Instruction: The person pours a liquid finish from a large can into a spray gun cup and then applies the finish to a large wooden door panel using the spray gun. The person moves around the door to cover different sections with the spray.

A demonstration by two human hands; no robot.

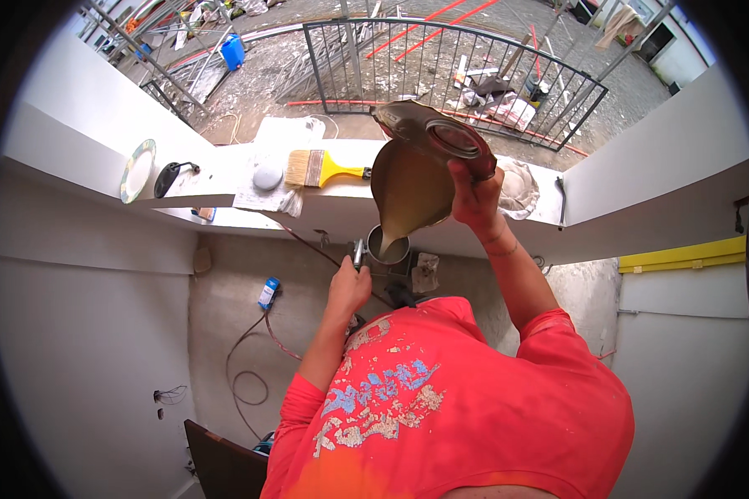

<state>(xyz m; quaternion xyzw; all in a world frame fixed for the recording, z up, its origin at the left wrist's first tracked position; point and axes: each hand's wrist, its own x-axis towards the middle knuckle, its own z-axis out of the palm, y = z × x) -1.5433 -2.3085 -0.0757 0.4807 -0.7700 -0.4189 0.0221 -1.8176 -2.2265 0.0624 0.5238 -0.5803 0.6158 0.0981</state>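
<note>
right hand [474, 200] grasps tilted can [420, 179], at 12 o'clock of cup [387, 247], liquid pouring in | left hand [349, 287] clenched on cup handle | brush [324, 168] on ledge [225, 179], 10 o'clock

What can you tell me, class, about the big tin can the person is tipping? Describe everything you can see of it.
The tin can is a large metal container, brownish and stained, with a round opening on its top face. It is tilted steeply, held up by the right hand at its upper end. A thin stream of tan liquid runs from its lower corner into a small metal cup, which the left hand steadies below. The can hangs in front of a white ledge.
</note>
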